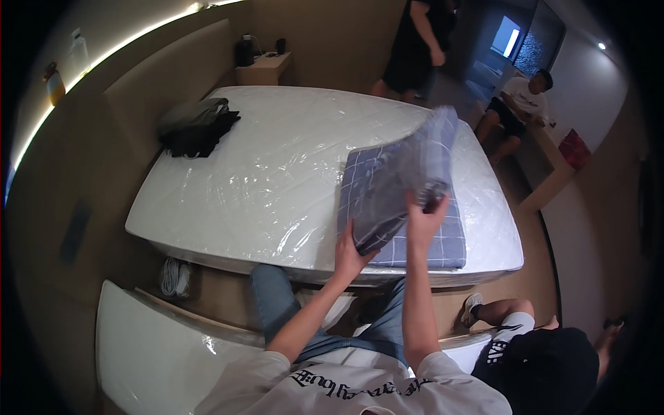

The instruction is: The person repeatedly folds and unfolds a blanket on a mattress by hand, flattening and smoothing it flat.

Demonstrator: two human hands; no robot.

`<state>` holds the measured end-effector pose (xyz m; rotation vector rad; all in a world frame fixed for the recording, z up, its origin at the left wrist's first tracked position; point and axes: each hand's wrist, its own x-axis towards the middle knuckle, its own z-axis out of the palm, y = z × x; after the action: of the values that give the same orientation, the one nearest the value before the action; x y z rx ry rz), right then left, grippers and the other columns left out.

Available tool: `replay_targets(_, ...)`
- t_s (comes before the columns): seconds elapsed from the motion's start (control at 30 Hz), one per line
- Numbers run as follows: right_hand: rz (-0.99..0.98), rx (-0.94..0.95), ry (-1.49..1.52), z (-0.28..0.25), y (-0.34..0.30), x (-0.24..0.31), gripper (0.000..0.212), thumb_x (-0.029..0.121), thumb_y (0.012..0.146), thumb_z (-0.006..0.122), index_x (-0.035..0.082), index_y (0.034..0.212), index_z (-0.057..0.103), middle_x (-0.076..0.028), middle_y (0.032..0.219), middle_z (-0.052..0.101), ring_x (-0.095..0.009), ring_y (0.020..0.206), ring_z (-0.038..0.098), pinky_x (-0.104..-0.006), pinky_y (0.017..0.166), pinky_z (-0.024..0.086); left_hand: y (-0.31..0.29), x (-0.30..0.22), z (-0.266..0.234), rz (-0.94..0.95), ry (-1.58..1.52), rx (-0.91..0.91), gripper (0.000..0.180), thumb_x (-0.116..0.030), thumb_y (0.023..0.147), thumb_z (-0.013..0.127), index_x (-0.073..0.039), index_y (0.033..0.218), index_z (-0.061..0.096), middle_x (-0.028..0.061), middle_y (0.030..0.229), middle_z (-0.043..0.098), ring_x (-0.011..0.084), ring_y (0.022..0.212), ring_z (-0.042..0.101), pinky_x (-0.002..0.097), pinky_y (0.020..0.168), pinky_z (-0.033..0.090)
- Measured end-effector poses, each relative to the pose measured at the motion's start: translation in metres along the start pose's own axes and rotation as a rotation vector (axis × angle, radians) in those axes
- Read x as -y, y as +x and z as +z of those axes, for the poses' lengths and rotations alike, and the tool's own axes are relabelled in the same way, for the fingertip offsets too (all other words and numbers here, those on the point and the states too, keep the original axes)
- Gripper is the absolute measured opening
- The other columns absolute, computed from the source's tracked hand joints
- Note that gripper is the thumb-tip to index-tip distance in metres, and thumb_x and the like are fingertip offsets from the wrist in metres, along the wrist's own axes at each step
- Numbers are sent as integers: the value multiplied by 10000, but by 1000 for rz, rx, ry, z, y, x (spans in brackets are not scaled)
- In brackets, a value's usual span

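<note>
Both my hands hold a folded grey-blue cloth [408,173], tilted up over the bed and blurred at its upper end. My left hand [354,250] grips its lower left corner, and my right hand [425,220] has its lower right edge. Beneath it, a larger folded blue checked cloth [436,243] with white lines lies flat on the mattress [263,180]. The mattress is white and wrapped in shiny clear plastic. Whether the two cloths touch is hard to tell.
Dark clothes [197,128] lie near the headboard. A nightstand [266,69] carries small dark items. A second plastic-wrapped mattress [152,346] is behind me. One person [415,41] stands beyond the bed, another [519,107] sits far right, and a third [546,366] is low at my right.
</note>
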<state>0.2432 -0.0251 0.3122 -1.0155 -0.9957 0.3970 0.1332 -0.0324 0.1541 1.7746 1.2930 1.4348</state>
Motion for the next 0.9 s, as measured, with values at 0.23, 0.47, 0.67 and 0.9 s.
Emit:
replay_targets(0.23,-388,578,-330,169,-103,25,654,98,591,678,51,1192,425,-174,1120,468,-347,1052,437,-400,901,340,-24,70,-59,-274,-668,-366,705,-123,692,687,4,1258,286,194,1127,486,253,1019,518,329,854,416)
replay_targets(0.47,-24,931,-267,122,-191,-113,468,156,703,627,14,1125,482,-182,1083,514,-339,1033,487,-375,876,386,-59,170,-125,-599,-1054,-295,414,-208,781,634,-35,1110,452,121,1023,531,217,924,564,318,761,472)
replay_targets(0.67,584,560,-420,-38,-171,-183,293,102,784,571,-3,1056,543,-92,936,613,-184,858,592,-259,698,470,-61,158,-136,-1099,-812,3,491,-416,809,582,-11,1069,486,156,1026,588,240,941,589,315,711,495)
replay_targets(0.9,1248,-89,204,-101,-149,-214,347,381,825,541,103,1029,511,-26,822,577,-175,928,544,-372,797,432,-33,157,-84,-1028,-1184,-158,461,-346,769,649,-24,1056,488,114,974,561,238,931,573,364,795,464)
